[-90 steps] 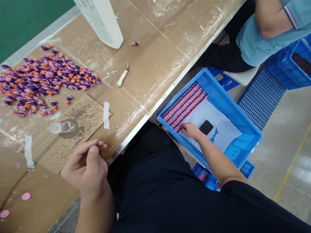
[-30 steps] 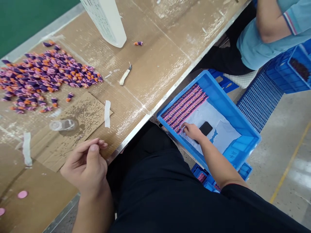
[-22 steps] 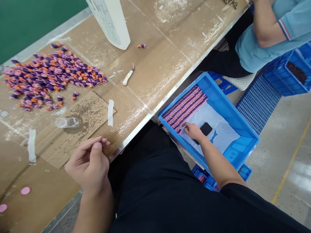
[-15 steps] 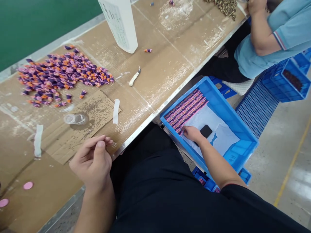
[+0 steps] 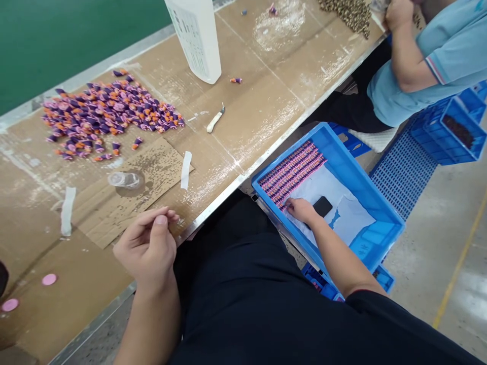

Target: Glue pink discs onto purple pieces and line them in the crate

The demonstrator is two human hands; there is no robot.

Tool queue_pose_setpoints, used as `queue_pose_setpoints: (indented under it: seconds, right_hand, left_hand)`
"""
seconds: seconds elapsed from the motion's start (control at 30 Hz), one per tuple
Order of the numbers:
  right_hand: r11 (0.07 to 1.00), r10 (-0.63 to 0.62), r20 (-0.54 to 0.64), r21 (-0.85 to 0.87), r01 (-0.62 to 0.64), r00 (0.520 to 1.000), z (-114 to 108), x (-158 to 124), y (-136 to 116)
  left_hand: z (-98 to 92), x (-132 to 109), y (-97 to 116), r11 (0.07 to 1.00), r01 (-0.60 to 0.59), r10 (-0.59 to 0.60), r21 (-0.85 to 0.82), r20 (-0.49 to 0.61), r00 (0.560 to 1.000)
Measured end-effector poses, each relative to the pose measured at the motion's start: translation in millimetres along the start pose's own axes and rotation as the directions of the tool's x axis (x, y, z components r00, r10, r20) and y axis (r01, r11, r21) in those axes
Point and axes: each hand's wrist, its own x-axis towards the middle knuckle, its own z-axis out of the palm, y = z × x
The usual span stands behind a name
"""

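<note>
My left hand [image 5: 148,243] hovers by the table's front edge, its fingers loosely curled and the thumb against them. Whatever lies inside that curl, if anything, is hidden. Down in the blue plastic tray [image 5: 365,195], my right hand [image 5: 300,209] pinches at the near end of the last row. What sits between those fingertips is too small to make out. Neat rows of small purple, orange and pink pieces [image 5: 291,175] fill the tray's left side, on white paper [image 5: 352,215]. A black phone [image 5: 322,206] lies beside my right hand.
On the table are a heap of similar pieces [image 5: 110,109], a clear cup [image 5: 124,179] on cardboard [image 5: 160,157], a white-handled small tool [image 5: 216,120], a white container [image 5: 200,45] and pink discs [image 5: 49,279]. A co-worker in a blue shirt [image 5: 403,96] sits at right.
The view has shifted slightly, so the table items appear a little to the right. Both hands keep nearly the same pose, with the right still at the row's end.
</note>
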Motion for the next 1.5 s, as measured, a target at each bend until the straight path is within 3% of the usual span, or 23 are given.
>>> queue_pose_setpoints:
  seconds: [0.37, 1.5]
  right_hand:
    - [0.997, -0.067, -0.008, 0.045, 0.067, 0.998, 4.2, 4.2, 4.5]
    - [0.999, -0.029, -0.009, 0.039, 0.030, 1.000, 4.0, 4.3, 7.0]
  left_hand:
    - [-0.6, 0.2, -0.6, 0.999, 0.010, -0.010, 0.043, 0.007, 1.000]
    - [3.2, 0.5, -0.8, 1.000, 0.006, -0.006, 0.028, 0.003, 1.000]
